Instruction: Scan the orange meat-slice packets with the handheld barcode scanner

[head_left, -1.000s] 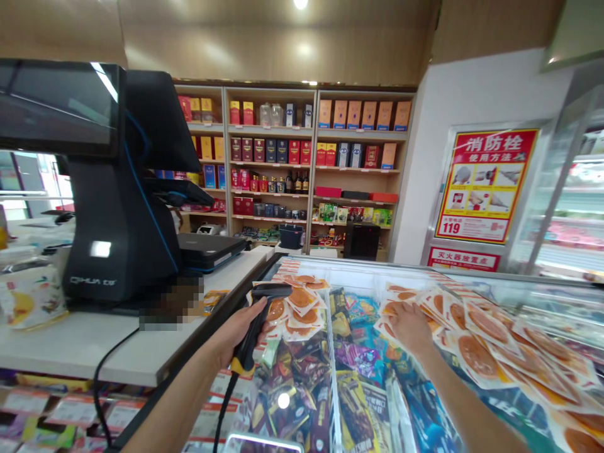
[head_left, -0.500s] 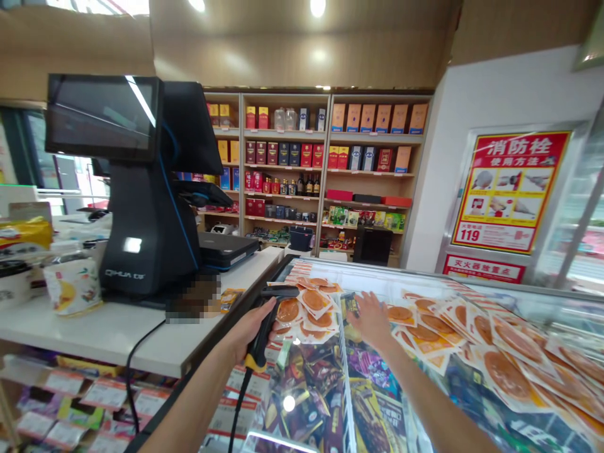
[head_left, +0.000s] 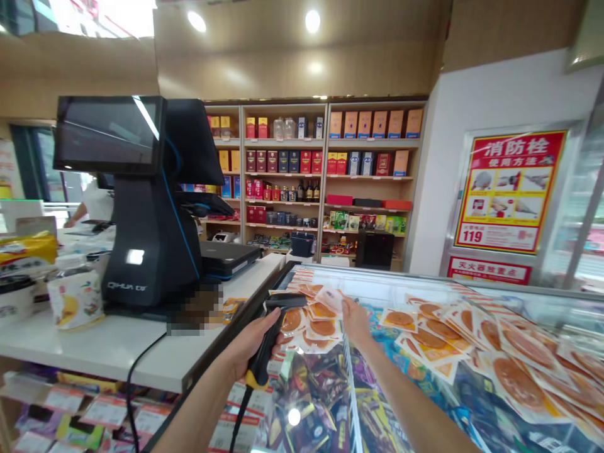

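Though glassy — freezer [head_left: 293, 416] under packets [head_left: 514, 380], shelves [head_left: 391, 143] behind

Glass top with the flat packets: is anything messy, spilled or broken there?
The flat packets on the right look messy: they overlap at different angles across the glass top instead of sitting in a neat stack. The smaller pile on the left overlaps too. I see no spill or tear, though some packets are blurry.

The scanner [head_left: 267, 343] in the middle is black and yellow. The flat packets [head_left: 514, 380] at lower right are orange-brown with white edges. The screen stand [head_left: 151, 233] at left is black with a blue stripe. The poster [head_left: 512, 190] at right is red and yellow.
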The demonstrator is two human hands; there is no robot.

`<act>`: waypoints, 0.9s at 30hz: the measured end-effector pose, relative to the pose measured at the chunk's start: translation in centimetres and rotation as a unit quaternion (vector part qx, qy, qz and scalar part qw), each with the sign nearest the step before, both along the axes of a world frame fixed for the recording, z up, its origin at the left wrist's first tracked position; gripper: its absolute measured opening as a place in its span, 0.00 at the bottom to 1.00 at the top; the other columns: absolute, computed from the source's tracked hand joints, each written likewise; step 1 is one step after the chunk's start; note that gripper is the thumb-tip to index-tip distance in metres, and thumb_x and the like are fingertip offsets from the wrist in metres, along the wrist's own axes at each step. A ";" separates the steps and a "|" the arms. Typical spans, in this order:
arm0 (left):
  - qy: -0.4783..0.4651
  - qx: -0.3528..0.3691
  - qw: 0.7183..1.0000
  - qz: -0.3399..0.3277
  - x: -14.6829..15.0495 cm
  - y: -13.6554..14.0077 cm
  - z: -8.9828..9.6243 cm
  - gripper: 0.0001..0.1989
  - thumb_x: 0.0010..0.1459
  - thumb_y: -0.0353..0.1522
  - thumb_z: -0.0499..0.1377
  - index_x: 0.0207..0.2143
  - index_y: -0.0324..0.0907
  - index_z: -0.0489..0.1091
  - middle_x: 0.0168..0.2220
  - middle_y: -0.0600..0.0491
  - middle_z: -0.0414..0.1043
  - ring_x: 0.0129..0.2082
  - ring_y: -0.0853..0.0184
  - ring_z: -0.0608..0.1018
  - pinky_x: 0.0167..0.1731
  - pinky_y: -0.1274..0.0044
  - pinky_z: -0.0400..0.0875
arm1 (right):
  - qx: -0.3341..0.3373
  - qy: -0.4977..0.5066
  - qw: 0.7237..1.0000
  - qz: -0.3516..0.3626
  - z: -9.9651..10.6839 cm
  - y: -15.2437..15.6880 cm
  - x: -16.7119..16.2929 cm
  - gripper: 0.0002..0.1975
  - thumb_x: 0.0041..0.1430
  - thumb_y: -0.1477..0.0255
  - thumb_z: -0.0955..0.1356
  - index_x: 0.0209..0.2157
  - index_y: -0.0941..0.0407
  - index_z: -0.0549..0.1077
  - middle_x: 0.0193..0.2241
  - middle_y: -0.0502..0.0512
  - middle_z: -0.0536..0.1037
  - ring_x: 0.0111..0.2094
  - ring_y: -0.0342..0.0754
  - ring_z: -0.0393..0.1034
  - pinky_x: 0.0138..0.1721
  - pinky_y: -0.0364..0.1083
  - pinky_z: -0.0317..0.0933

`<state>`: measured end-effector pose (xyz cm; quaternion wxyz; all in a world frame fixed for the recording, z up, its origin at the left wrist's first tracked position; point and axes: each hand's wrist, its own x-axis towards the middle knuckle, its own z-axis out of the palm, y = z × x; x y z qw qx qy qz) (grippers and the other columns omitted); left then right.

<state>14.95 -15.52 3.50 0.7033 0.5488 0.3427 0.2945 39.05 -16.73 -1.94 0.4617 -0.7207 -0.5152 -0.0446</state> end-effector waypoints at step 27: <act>-0.008 0.061 0.992 -0.113 5.2 -2.8 1.8 0.19 0.44 0.47 0.51 0.24 0.39 0.59 0.17 0.57 0.62 0.14 0.76 0.64 0.14 0.83 0.57 | 0.032 0.079 0.993 -0.084 0.6 -5.9 7.3 0.23 0.52 0.64 0.51 0.40 0.61 0.67 0.30 0.59 0.73 0.32 0.50 0.67 0.35 0.47 0.59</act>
